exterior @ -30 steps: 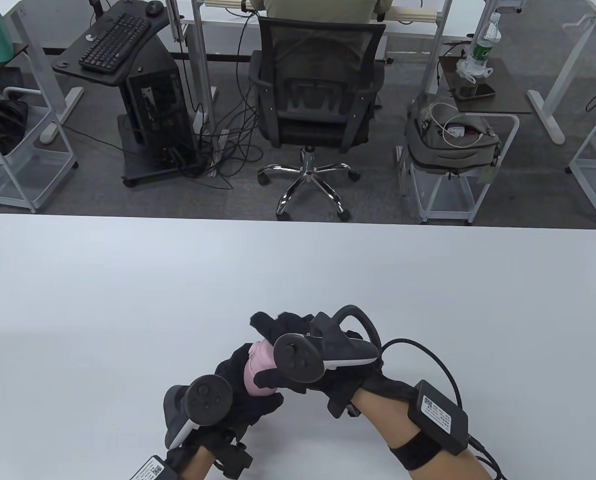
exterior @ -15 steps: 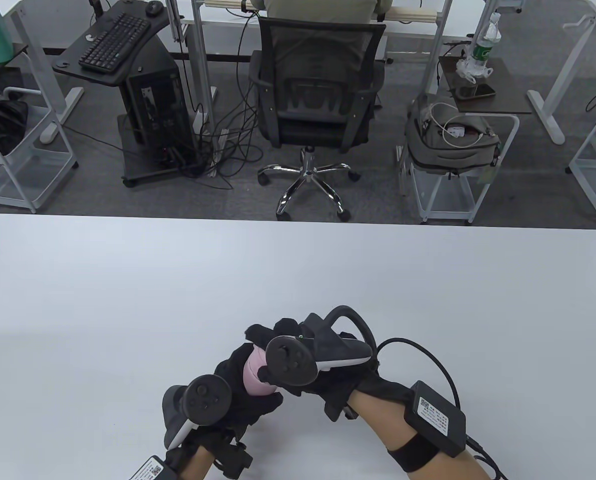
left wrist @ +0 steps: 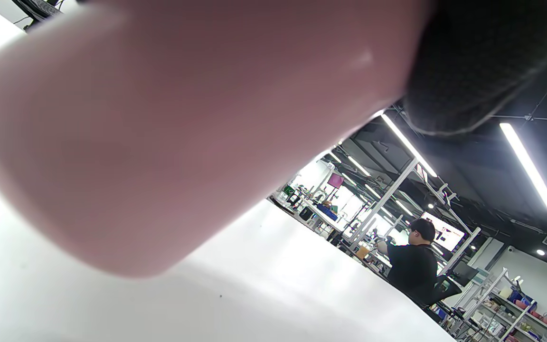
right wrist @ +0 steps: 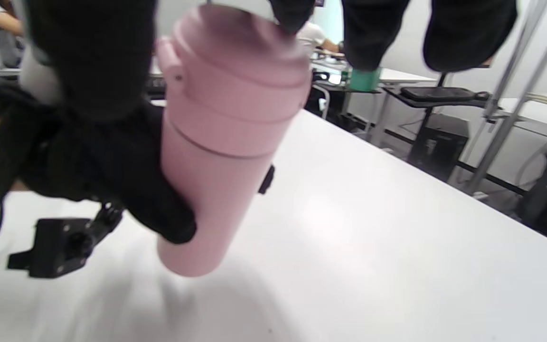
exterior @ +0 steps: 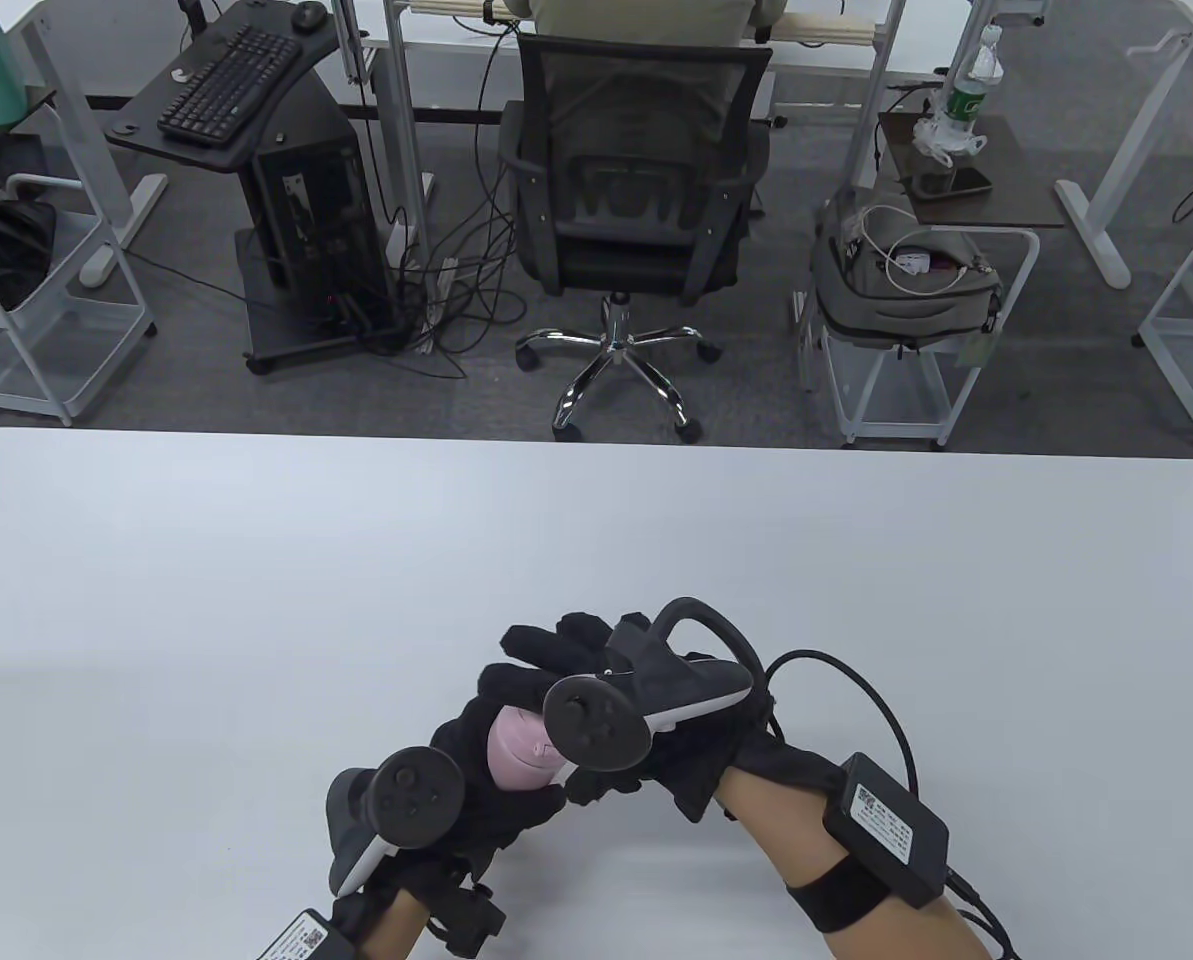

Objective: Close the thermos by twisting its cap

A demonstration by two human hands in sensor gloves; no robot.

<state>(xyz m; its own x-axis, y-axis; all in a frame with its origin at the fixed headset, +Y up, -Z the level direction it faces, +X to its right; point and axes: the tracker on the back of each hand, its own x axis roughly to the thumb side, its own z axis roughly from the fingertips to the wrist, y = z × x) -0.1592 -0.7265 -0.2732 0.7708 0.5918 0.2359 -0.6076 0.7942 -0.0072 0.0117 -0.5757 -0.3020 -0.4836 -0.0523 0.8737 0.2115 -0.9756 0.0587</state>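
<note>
A pink thermos point(exterior: 516, 750) stands near the table's front edge. My left hand point(exterior: 496, 805) grips its body from the left. The thermos fills the left wrist view point(left wrist: 159, 133), with a gloved fingertip point(left wrist: 468, 71) beside it. In the right wrist view the pink cap point(right wrist: 235, 80) sits on the body point(right wrist: 207, 199), and the left hand point(right wrist: 112, 185) wraps around the body. My right hand point(exterior: 546, 690) lies over the cap. Its thumb point(right wrist: 93, 57) is at the cap's side and one fingertip point(right wrist: 292, 12) is on the far rim. Its other fingers point(right wrist: 373, 28) stick out past the cap.
The white table point(exterior: 256, 580) stretches wide to the left, right and back of the thermos. A cable point(exterior: 856, 700) runs from my right wrist box across the table. An office chair point(exterior: 636, 200) and carts stand on the floor beyond the far edge.
My right hand has turned over the cap, its wrist swinging right and toward me, so more of the pink cap top shows. My left hand and the thermos stay in place.
</note>
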